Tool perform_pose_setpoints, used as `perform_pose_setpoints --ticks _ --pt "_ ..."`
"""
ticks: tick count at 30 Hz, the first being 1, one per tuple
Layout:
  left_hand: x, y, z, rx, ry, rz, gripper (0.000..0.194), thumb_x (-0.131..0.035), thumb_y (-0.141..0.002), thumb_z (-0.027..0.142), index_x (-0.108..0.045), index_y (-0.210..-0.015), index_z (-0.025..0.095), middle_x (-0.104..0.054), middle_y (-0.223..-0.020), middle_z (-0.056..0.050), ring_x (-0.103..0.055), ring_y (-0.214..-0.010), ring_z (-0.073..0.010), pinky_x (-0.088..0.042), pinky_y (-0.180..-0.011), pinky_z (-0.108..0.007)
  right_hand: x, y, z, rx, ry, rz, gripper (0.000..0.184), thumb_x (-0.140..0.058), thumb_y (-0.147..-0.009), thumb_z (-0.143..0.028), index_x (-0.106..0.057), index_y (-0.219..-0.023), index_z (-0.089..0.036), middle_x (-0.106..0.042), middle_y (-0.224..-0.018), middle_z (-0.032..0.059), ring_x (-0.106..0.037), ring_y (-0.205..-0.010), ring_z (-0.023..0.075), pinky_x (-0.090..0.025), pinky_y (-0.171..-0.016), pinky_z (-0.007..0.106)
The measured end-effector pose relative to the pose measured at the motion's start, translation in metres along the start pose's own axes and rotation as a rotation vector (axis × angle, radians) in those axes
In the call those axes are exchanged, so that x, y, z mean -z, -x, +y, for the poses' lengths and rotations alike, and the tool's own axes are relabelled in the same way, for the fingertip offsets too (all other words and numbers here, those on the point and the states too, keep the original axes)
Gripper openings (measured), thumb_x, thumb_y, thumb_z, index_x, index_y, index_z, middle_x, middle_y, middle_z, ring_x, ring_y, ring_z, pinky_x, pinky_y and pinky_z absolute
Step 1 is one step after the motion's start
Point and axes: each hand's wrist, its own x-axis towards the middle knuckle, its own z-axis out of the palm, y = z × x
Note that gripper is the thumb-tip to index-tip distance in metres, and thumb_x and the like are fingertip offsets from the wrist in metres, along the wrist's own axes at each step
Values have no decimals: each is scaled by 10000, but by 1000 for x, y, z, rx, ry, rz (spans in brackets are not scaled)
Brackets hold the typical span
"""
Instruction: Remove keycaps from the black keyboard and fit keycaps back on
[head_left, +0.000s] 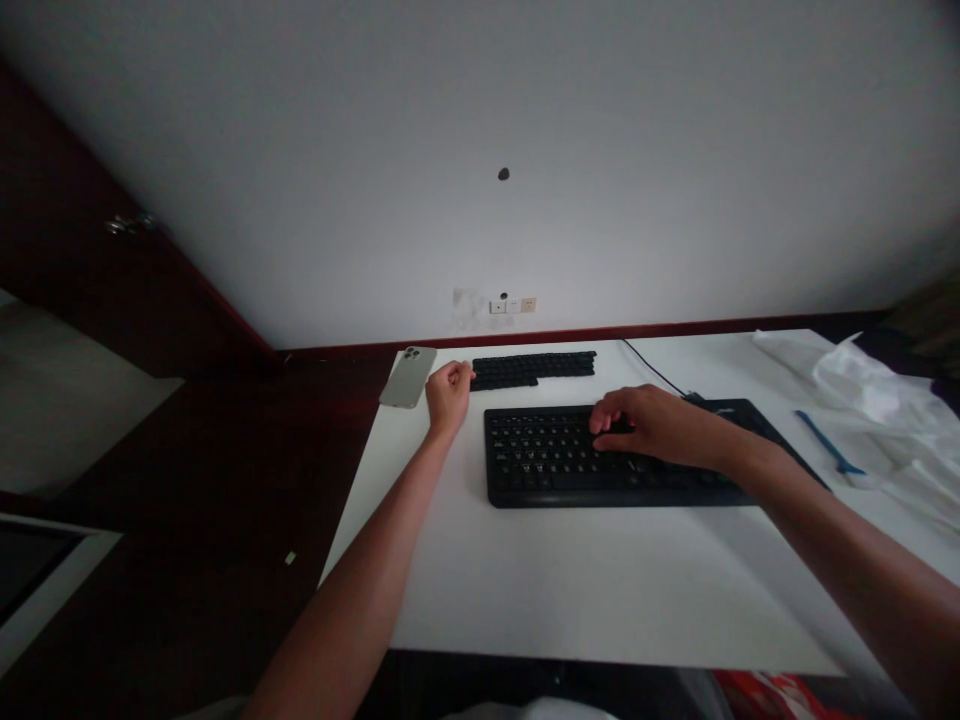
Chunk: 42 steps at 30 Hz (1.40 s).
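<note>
Black keyboard point(600, 455) lengthwise left-right under right hand point(652, 425)

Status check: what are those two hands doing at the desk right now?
Left hand curled at end of black key strip, phone beside it. Right hand flat on black keyboard. Nothing between them.

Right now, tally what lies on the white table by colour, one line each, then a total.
Black: 2, the keyboard under the right hand and the strip of keycaps by the left hand.
Silver: 1, the phone.
Blue: 1, the brush.
White: 1, the plastic bag.
Total: 5.
</note>
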Motion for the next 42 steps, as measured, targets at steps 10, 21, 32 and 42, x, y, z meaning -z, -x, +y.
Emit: perform_pose_setpoints --ticks 10,21,32,42 --pt "1 1 3 -2 2 0 303 -545 -911 330 -654 -666 191 -655 -636 -6 -602 -633 -156 -394 -623 -247 -17 34 -7 30 14 13 146 -693 -863 -300 -778 -975 -262 -774 -1023 27 -711 -930 228 -519 -859 322" --pt "2 1 4 3 -4 0 300 -548 -906 336 -655 -662 198 -633 -607 2 -601 -626 -161 -384 -605 -253 -8 -51 15 -228 111 242 172 -673 -833 -202 -777 -970 -200 -796 -896 49 -737 -840 230 -531 -802 310" --pt "0 1 2 28 12 -15 328 -548 -922 353 -643 -650 196 -574 -550 30 -525 -546 -137 -344 -585 -253 -24 -71 18 -257 162 188 200 -733 -831 -306 -789 -989 -196 -799 -897 65 -734 -867 272 -530 -791 351" --pt "1 1 3 14 4 -19 331 -552 -931 345 -656 -660 185 -628 -593 17 -566 -577 -137 -363 -614 -249 -35 -97 6 -261 162 234 163 -686 -844 -280 -831 -881 -215 -804 -911 101 -737 -892 301 -532 -782 366"
